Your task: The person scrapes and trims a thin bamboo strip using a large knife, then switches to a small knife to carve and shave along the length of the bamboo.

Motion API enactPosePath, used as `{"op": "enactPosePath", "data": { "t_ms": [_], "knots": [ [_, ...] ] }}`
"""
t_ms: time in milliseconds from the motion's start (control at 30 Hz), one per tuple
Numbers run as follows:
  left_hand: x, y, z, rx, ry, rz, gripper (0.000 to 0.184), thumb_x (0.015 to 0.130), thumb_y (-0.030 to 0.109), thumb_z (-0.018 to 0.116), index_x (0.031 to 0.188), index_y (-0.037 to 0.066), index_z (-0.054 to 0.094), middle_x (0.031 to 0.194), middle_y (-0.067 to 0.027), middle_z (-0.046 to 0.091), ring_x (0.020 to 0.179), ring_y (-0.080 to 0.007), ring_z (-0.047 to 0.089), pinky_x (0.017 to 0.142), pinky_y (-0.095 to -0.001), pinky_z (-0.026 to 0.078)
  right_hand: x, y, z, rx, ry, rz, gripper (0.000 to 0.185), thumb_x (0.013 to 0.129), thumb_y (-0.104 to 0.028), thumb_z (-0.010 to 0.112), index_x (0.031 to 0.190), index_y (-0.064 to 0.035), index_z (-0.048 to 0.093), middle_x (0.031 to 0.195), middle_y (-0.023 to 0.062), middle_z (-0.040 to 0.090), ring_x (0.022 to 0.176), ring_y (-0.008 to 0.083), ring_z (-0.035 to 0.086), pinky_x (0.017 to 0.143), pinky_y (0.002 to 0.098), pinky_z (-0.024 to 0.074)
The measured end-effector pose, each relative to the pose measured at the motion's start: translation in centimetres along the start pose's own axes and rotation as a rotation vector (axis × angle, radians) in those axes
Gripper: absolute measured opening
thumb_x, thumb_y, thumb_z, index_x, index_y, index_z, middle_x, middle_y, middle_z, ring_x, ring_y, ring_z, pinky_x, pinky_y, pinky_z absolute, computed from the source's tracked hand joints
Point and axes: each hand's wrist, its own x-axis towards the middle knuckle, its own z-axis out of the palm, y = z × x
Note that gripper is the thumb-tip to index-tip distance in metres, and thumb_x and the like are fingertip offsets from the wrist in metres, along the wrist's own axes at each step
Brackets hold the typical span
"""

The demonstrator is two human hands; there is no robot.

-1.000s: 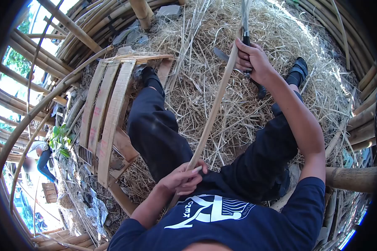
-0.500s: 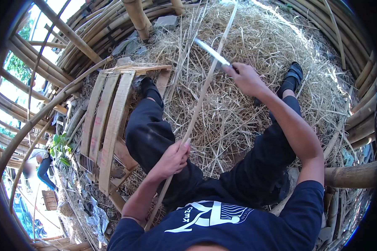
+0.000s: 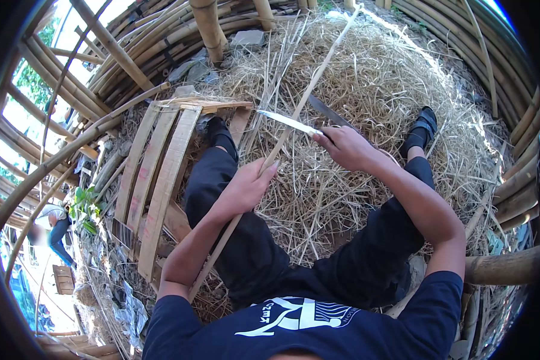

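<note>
A long pale bamboo strip [image 3: 320, 73] runs slantwise from beside my left arm up to the top of the view. My left hand [image 3: 248, 187] is closed round it above my left knee. In my right hand [image 3: 346, 148] is a knife [image 3: 287, 121], gripped by its handle, the bright blade pointing left. That blade crosses the strip a little beyond my left hand and seems to touch it. Behind it, a second dark blade [image 3: 332, 113] lies on the heap of bamboo shavings [image 3: 366, 72]; its handle end is partly hidden by my right hand.
A slatted wooden crate [image 3: 169, 180] stands by my left leg. Thin strips [image 3: 277, 75] lie beyond it. Bamboo poles [image 3: 207, 30] surround the spot, and a thick pole [image 3: 504, 265] juts in at right. Another person [image 3: 57, 231] bends over at far left.
My left hand has slid up along the strip, away from my body. The knife has come down and left, nearer that hand, and the dark blade behind it now shows.
</note>
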Motion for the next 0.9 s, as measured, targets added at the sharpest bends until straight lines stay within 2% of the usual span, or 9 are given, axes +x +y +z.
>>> {"op": "enactPosePath", "data": {
  "t_ms": [100,167,200,267,367,500,567,767,900],
  "knots": [
    [1.3,0.0,0.1,0.141,0.055,0.081,0.029,0.101,0.028,0.045,0.091,0.003,0.054,0.060,0.0042,0.042,0.050,-0.0048,0.039,0.046,-0.0229,0.033,0.2,-0.9,-0.1,-0.017,-0.071,-0.010,0.049,0.099,-0.043,0.039,0.083,-0.0010,0.058,0.072,0.0212,0.060,0.075,0.0416,0.058,0.069,0.0504,0.0421],
    [1.7,0.5,0.4,0.263,0.098,0.076,0.030,0.099,0.027,0.048,0.094,-0.001,0.056,0.063,-0.0044,0.051,0.058,-0.0125,0.050,0.054,-0.0296,0.040,0.2,-1.1,0.2,-0.031,-0.177,0.012,0.050,0.099,-0.044,0.040,0.083,-0.0003,0.058,0.072,0.0222,0.060,0.075,0.0420,0.058,0.069,0.0494,0.0428],
    [1.9,0.5,0.4,0.257,0.100,0.075,0.030,0.099,0.027,0.048,0.094,-0.001,0.056,0.063,-0.0044,0.051,0.058,-0.0125,0.050,0.054,-0.0296,0.040,0.2,-0.9,0.9,-0.018,-0.122,-0.058,0.043,0.100,-0.036,0.043,0.084,0.0017,0.055,0.063,0.0214,0.054,0.067,0.0414,0.055,0.063,0.0476,0.0404],
    [2.2,0.3,0.5,0.305,0.124,0.077,0.029,0.098,0.024,0.048,0.095,-0.004,0.057,0.069,-0.0138,0.057,0.067,-0.0229,0.056,0.064,-0.0357,0.043,0.1,-0.5,1.4,0.004,-0.128,-0.083,0.043,0.100,-0.036,0.043,0.084,0.0017,0.055,0.064,0.0218,0.055,0.068,0.0417,0.055,0.063,0.0478,0.0403],
    [2.2,0.1,0.9,0.317,0.155,0.101,0.028,0.098,0.022,0.047,0.096,-0.004,0.056,0.074,-0.0195,0.059,0.070,-0.0312,0.058,0.068,-0.0388,0.044,0.2,-1.0,1.7,0.024,-0.166,-0.104,0.041,0.100,-0.035,0.042,0.086,0.0011,0.054,0.065,0.0226,0.054,0.068,0.0426,0.054,0.064,0.0489,0.0396],
    [2.6,0.0,0.8,0.290,0.157,0.075,0.027,0.098,0.020,0.046,0.095,-0.004,0.057,0.076,-0.0215,0.060,0.074,-0.0345,0.060,0.069,-0.0398,0.044,0.3,-0.6,2.3,0.053,-0.154,-0.209,0.035,0.101,-0.033,0.040,0.092,-0.0005,0.051,0.064,0.0225,0.051,0.067,0.0430,0.053,0.064,0.0493,0.0388],
    [2.8,-0.2,0.8,0.305,0.129,0.109,0.031,0.099,0.023,0.044,0.105,-0.005,0.056,0.074,-0.0268,0.061,0.072,-0.0414,0.061,0.064,-0.0468,0.045,0.4,-0.8,2.7,0.028,-0.171,-0.252,0.034,0.101,-0.032,0.039,0.093,-0.0010,0.050,0.064,0.0224,0.050,0.067,0.0430,0.053,0.063,0.0492,0.0388],
    [2.3,1.1,1.0,0.366,0.152,0.027,0.030,0.099,0.020,0.043,0.104,-0.006,0.056,0.071,-0.0260,0.060,0.065,-0.0405,0.061,0.061,-0.0471,0.045,0.7,-0.8,3.2,-0.002,-0.148,-0.189,0.033,0.099,-0.033,0.042,0.093,-0.0021,0.051,0.068,0.0224,0.054,0.069,0.0444,0.053,0.064,0.0503,0.0401],
    [2.0,1.1,1.0,0.357,0.126,0.005,0.030,0.099,0.019,0.042,0.102,-0.006,0.057,0.071,-0.0262,0.060,0.064,-0.0411,0.060,0.060,-0.0468,0.045,1.6,1.2,4.2,-0.052,-0.051,-0.267,0.036,0.097,-0.038,0.044,0.089,-0.0041,0.053,0.067,0.0211,0.054,0.069,0.0429,0.055,0.061,0.0504,0.0406]
  ]
}}
